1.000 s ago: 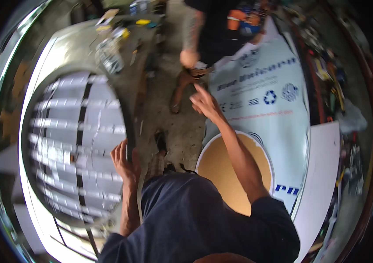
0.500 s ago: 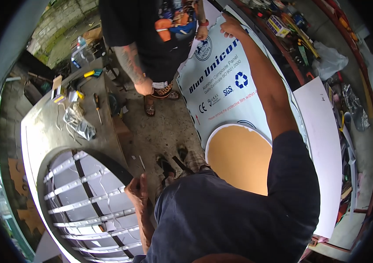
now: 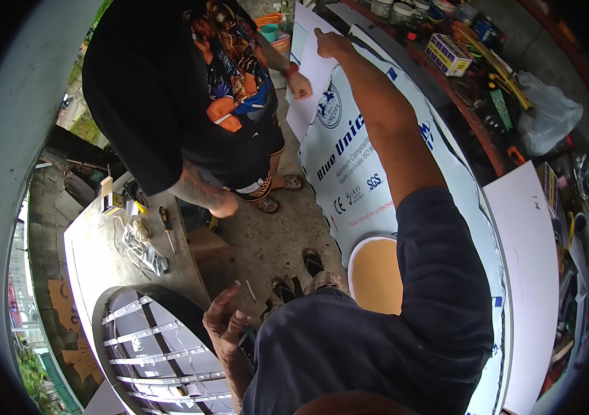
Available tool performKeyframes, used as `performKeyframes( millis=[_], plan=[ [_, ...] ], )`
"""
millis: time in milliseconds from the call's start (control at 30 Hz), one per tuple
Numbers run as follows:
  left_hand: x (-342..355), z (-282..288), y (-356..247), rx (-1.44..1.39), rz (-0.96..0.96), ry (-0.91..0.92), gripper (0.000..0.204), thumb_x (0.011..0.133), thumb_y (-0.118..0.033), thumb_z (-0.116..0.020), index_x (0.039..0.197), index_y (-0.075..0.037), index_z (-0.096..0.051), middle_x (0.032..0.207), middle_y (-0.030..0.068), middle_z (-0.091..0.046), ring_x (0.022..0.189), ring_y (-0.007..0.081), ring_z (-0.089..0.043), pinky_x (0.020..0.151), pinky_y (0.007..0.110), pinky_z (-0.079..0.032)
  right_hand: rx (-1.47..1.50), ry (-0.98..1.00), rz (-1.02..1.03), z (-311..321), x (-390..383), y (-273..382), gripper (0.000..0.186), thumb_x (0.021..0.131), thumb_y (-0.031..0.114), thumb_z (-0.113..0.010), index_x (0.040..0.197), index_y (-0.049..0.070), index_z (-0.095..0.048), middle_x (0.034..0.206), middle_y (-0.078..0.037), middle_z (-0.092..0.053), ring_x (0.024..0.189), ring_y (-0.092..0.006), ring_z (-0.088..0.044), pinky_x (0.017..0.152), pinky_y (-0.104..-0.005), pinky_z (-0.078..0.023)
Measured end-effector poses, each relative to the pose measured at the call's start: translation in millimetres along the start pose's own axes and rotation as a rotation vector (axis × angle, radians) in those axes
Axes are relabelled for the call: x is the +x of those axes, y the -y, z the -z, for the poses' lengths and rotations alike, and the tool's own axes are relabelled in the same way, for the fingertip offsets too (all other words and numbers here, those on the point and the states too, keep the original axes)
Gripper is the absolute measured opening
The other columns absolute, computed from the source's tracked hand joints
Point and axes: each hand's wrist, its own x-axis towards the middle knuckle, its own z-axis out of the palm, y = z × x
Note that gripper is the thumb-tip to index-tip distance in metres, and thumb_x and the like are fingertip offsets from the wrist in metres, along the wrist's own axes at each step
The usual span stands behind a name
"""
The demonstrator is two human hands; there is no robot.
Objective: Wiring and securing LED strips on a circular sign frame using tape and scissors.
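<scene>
My left hand (image 3: 226,325), fingers loosely parted, is just beside the round light frame (image 3: 189,317) on my left. My right hand (image 3: 334,45) points over the far end of the sheet (image 3: 351,155) on my right; whether it holds anything, I cannot tell.

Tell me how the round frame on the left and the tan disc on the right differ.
The round frame has a deep, dark inner wall; the tan disc looks flat with a white edge. Pale strips cross the frame's inside, while the disc's visible face is plain. The frame lies on the bench, the disc on the pale blue sheet. Both are partly hidden.
</scene>
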Motion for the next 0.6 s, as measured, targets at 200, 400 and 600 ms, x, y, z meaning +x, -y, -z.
performKeyframes(
  millis=[200,400,600],
  plan=[
    [48,-34,-59,-0.430,-0.430,0.289,0.073,0.083,-0.035,-0.081,0.131,0.013,-0.054,0.056,0.0023,-0.057,0.045,0.0094,-0.050,0.048,0.023,-0.034,-0.040,0.107,0.098,2,19,23,0.080,0.084,0.001,-0.044,0.158,0.027,-0.027,0.120,-0.015,-0.068,0.074,-0.0248,-0.071,0.067,-0.0392,-0.059],
    [63,-69,-139,-0.612,-0.590,0.322,0.071,0.080,-0.045,-0.081,0.121,0.010,-0.062,0.056,0.0058,-0.063,0.043,0.0103,-0.049,0.045,0.028,-0.032,0.079,0.155,0.186,-3,34,56,0.069,0.087,0.010,-0.055,0.153,0.017,-0.034,0.141,-0.015,-0.057,0.128,-0.0316,-0.057,0.098,-0.0501,-0.051],
    [83,-81,-207,-0.675,-0.890,0.702,0.048,0.102,-0.040,-0.050,0.124,0.003,-0.046,0.055,0.0082,-0.057,0.033,0.0145,-0.039,0.034,0.030,-0.030,0.109,0.094,0.259,-9,59,70,0.056,0.087,0.014,-0.060,0.140,0.007,-0.046,0.127,-0.022,-0.065,0.118,-0.0364,-0.063,0.091,-0.0514,-0.054]
  ],
)
